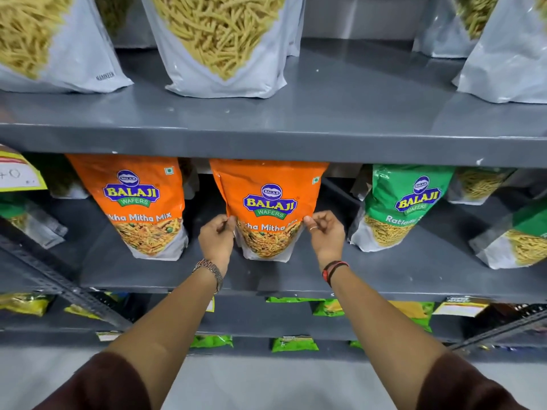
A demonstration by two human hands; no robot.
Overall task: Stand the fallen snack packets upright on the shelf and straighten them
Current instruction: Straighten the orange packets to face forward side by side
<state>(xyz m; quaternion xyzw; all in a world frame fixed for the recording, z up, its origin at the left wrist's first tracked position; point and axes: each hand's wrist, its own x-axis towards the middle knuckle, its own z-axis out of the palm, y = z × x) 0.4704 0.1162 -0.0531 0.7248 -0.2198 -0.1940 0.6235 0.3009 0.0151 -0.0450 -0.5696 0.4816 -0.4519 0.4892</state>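
An orange Balaji snack packet [270,199] stands upright in the middle of the grey middle shelf [296,279]. My left hand [217,240] pinches its left edge and my right hand [325,235] pinches its right edge, both about halfway up. A second orange packet [139,202] stands upright just to its left. A green Balaji packet [399,205] stands to the right, leaning slightly. At the far right another green packet [521,238] tilts over, partly cut off by the frame.
Large white pouches [225,45] of yellow sticks stand on the upper shelf [325,113]. More pouches sit behind the front row and at the far left [26,220]. Small green packets [294,344] lie on lower shelves. Slanted metal braces [56,279] cross both sides.
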